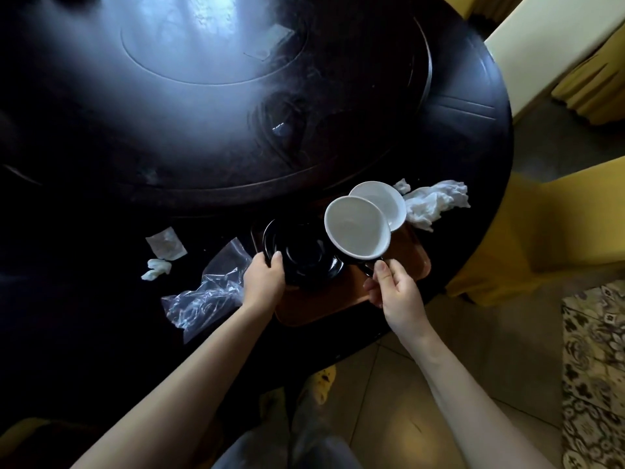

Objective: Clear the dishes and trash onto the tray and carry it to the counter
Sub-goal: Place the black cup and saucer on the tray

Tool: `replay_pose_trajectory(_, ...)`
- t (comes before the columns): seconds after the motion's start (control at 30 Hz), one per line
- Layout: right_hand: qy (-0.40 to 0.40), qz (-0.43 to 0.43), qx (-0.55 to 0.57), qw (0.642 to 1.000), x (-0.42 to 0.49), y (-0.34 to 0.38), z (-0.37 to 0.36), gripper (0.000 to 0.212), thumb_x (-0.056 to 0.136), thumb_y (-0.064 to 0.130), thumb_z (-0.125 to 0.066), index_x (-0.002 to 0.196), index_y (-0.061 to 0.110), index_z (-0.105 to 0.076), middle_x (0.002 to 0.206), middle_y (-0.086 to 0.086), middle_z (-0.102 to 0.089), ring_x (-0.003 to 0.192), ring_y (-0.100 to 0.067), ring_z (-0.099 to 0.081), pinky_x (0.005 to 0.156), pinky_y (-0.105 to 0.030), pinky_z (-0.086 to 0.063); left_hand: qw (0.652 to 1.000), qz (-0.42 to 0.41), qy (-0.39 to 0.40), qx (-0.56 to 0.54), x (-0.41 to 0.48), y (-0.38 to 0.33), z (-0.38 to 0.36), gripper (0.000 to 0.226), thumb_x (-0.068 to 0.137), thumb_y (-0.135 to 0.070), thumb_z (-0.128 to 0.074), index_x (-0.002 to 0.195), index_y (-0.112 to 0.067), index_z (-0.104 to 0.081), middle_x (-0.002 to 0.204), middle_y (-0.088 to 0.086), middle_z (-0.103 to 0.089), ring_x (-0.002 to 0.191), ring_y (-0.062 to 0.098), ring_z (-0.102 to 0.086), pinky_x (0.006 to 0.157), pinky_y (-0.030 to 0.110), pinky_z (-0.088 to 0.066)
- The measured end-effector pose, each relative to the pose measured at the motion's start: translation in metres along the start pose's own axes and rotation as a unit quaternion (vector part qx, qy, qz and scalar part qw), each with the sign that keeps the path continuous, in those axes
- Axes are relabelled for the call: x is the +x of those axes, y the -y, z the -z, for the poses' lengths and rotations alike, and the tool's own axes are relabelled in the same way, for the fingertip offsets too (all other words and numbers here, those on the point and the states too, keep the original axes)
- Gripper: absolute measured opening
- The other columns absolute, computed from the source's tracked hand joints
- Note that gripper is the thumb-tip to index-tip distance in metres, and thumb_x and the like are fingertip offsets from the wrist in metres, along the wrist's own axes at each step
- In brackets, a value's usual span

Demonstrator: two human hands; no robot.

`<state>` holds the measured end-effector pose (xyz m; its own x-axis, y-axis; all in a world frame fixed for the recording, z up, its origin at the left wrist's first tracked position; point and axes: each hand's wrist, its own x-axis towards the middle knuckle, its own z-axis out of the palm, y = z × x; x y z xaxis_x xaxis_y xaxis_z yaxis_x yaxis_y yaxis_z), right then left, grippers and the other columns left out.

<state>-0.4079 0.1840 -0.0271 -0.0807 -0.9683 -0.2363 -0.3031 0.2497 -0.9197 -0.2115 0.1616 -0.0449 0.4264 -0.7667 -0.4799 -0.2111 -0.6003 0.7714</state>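
Note:
A brown tray (417, 262) lies at the near edge of the dark round table (101, 137). My left hand (263, 280) grips the rim of a black plate (304, 255) over the tray's left part. My right hand (394, 286) holds the dark handle of a cup (355, 228), white inside, tilted above the tray. A small white dish (385, 201) sits just behind the cup. Crumpled white tissue (434, 203) lies to the right of the dish. Clear plastic wrapping (209, 289), a flat wrapper (165, 243) and a small tissue wad (155, 268) lie left of the tray.
A dark turntable (216, 96) fills the table's middle, with a flat clear wrapper (270, 42) on it. Yellow-covered chairs (554, 225) stand to the right. A patterned rug (593, 370) lies on the tiled floor at far right.

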Motion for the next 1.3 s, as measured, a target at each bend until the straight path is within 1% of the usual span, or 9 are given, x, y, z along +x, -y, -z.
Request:
replay_pose_trajectory(0.1, 0.0, 0.023, -0.044, 0.999, -0.009, -0.005, 0.0, 0.031, 0.098, 0.023, -0.039, 0.07, 0.011, -0.044, 0.057, 0.003, -0.039, 0.049, -0.002, -0.04, 0.051, -0.013, -0.035, 0.997, 0.05, 0.045, -0.03, 0.008, 0.0, 0.0, 0.03, 0.074, -0.032, -0.049, 0.087, -0.007, -0.058, 0.102, 0.016, -0.064, 0.093, 0.032, -0.063, 0.085, 0.044, -0.053)
replay_pose_trajectory(0.23, 0.012, 0.024, -0.067, 0.997, -0.017, -0.015, 0.001, 0.033, 0.098, 0.023, -0.039, 0.078, -0.001, -0.045, 0.063, -0.006, -0.04, 0.055, -0.007, -0.039, 0.051, -0.015, -0.035, 0.997, 0.046, 0.059, 0.006, 0.011, -0.002, 0.003, 0.009, 0.069, -0.021, -0.057, 0.068, -0.013, -0.06, 0.08, 0.012, -0.068, 0.079, 0.031, -0.067, 0.075, 0.045, -0.057)
replay_pose_trajectory(0.47, 0.035, 0.033, -0.099, 0.994, -0.015, -0.018, 0.002, 0.033, 0.097, 0.027, -0.04, 0.077, 0.002, -0.045, 0.062, -0.003, -0.039, 0.055, -0.007, -0.038, 0.054, -0.025, -0.033, 0.999, 0.009, 0.026, 0.03, 0.017, -0.013, 0.004, 0.033, 0.079, -0.019, -0.053, 0.11, -0.005, -0.056, 0.095, 0.008, -0.063, 0.089, 0.026, -0.063, 0.08, 0.041, -0.055)
replay_pose_trajectory(0.6, 0.033, 0.04, -0.105, 0.993, -0.007, -0.013, -0.003, 0.044, 0.096, 0.033, -0.038, 0.092, -0.009, -0.05, 0.08, -0.031, -0.054, 0.068, -0.025, -0.051, 0.063, -0.036, -0.04, 0.999, -0.004, 0.028, 0.044, 0.016, -0.017, 0.001, 0.031, 0.08, -0.012, -0.046, 0.108, -0.007, -0.059, 0.1, 0.012, -0.066, 0.089, 0.025, -0.061, 0.072, 0.032, -0.049)
replay_pose_trajectory(0.73, 0.048, 0.043, -0.11, 0.992, 0.004, -0.01, -0.009, 0.039, 0.097, 0.029, -0.041, 0.086, -0.008, -0.048, 0.07, -0.019, -0.048, 0.066, -0.024, -0.047, 0.057, -0.028, -0.038, 0.998, -0.011, 0.028, 0.06, 0.019, -0.016, 0.002, 0.023, 0.076, -0.005, -0.046, 0.092, -0.005, -0.063, 0.09, 0.014, -0.068, 0.072, 0.021, -0.059, 0.055, 0.027, -0.043)
replay_pose_trajectory(0.87, 0.07, 0.047, -0.11, 0.99, 0.019, -0.012, -0.014, 0.035, 0.097, 0.025, -0.042, 0.073, 0.001, -0.042, 0.061, -0.003, -0.039, 0.055, -0.006, -0.037, 0.052, -0.019, -0.032, 0.997, -0.016, 0.031, 0.071, 0.027, -0.01, 0.005, 0.023, 0.072, -0.01, -0.052, 0.089, -0.011, -0.068, 0.084, 0.011, -0.071, 0.078, 0.023, -0.066, 0.074, 0.039, -0.057)
replay_pose_trajectory(1.1, 0.11, 0.046, -0.125, 0.985, 0.044, -0.017, -0.022, 0.029, 0.097, 0.03, -0.042, 0.071, 0.017, -0.045, 0.064, -0.006, -0.052, 0.06, -0.016, -0.05, 0.056, -0.024, -0.038, 0.997, -0.026, 0.02, 0.072, 0.033, -0.002, 0.008, 0.047, 0.075, -0.005, -0.057, 0.121, -0.011, -0.056, 0.105, 0.011, -0.066, 0.097, 0.026, -0.064, 0.084, 0.043, -0.055)
replay_pose_trajectory(1.23, 0.134, 0.053, -0.13, 0.981, 0.054, -0.016, -0.025, 0.029, 0.096, 0.029, -0.044, 0.068, 0.026, -0.041, 0.06, 0.002, -0.051, 0.05, -0.003, -0.048, 0.052, -0.015, -0.038, 0.991, -0.042, 0.068, 0.111, 0.028, -0.012, 0.016, 0.05, 0.078, -0.003, -0.06, 0.127, -0.004, -0.049, 0.108, 0.014, -0.062, 0.085, 0.026, -0.066, 0.08, 0.038, -0.056)
replay_pose_trajectory(1.3, 0.159, 0.047, -0.13, 0.978, 0.059, -0.014, -0.024, 0.024, 0.096, 0.029, -0.044, 0.075, 0.019, -0.047, 0.061, 0.002, -0.055, 0.049, -0.003, -0.049, 0.053, -0.014, -0.039, 0.972, -0.097, 0.07, 0.204, 0.028, -0.018, 0.023, 0.059, 0.076, -0.01, -0.067, 0.13, -0.003, -0.045, 0.115, 0.016, -0.061, 0.098, 0.029, -0.063, 0.083, 0.033, -0.05)
